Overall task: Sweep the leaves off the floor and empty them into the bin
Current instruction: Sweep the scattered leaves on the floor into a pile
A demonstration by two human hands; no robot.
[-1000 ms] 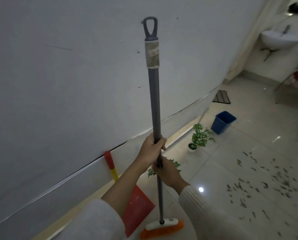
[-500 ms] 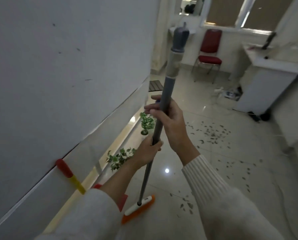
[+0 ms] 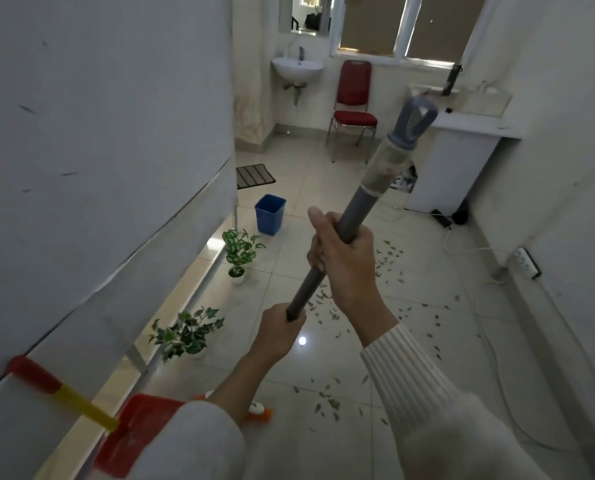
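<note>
I hold a grey-handled broom (image 3: pixel 368 199) tilted up to the right. My right hand (image 3: pixel 344 261) grips the handle high up, and my left hand (image 3: pixel 278 332) grips it just below. The orange-and-white broom head (image 3: pixel 259 412) rests on the tiles, mostly hidden behind my left sleeve. Several dry leaves (image 3: pixel 327 400) lie scattered over the floor ahead and to the right. A blue bin (image 3: pixel 269 219) stands by the left wall, further away. A red dustpan (image 3: pixel 133 434) with a yellow-and-red handle leans against that wall at lower left.
Two small potted plants (image 3: pixel 240 252) (image 3: pixel 187 334) stand along the left wall. A dark mat (image 3: pixel 254 175), a wall sink (image 3: pixel 298 67) and a red chair (image 3: pixel 353 105) are at the far end. A white cabinet (image 3: pixel 448 168) and floor cables (image 3: pixel 479 292) are on the right.
The view has swung to the right, away from the wall and down the room. The broom now tilts right and its head has slid behind my left sleeve. Both hands keep hold.
</note>
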